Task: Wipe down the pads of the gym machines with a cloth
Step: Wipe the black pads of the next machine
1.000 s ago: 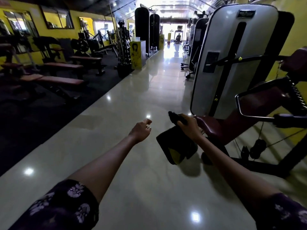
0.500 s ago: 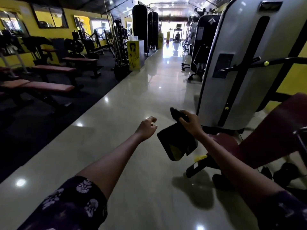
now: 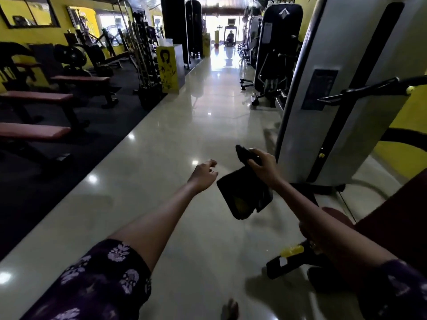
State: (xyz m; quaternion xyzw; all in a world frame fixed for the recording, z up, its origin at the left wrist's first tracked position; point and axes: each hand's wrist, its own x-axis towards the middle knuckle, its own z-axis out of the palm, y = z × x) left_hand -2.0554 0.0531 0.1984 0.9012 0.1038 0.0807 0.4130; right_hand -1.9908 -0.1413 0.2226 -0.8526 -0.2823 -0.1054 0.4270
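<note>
Right hand (image 3: 263, 166) first: fingers (image 3: 253, 151) curled round the bunched top of a dark cloth (image 3: 245, 195), one end poking up past the knuckles, the rest hanging below the hand in a folded slab. There's a yellowish patch low on the cloth; print or a second layer, I can't tell. Left hand (image 3: 203, 174) is out beside it, apart from the cloth, fingers loosely bent and holding nothing; its palm side faces away, so the fingertips are only partly seen. Both forearms run back to dark floral sleeves (image 3: 101, 282), cut off at the bottom edge. Below, a bare foot (image 3: 230, 309) just peeks in on the glossy floor (image 3: 161, 158). To the right, a dark red pad (image 3: 392, 211) is mostly hidden behind the right arm and cropped by the frame; the cloth hangs near it, not touching. Under the arm sits a black bar with a yellow knob (image 3: 292, 250), its mount hidden. Behind the right hand rises a grey weight-stack cover (image 3: 335, 107), top cut off. Left side, red benches (image 3: 34, 132) sit in deep shadow on black matting. Far down the aisle, a small seated figure (image 3: 230, 36), too distant to make out.
</note>
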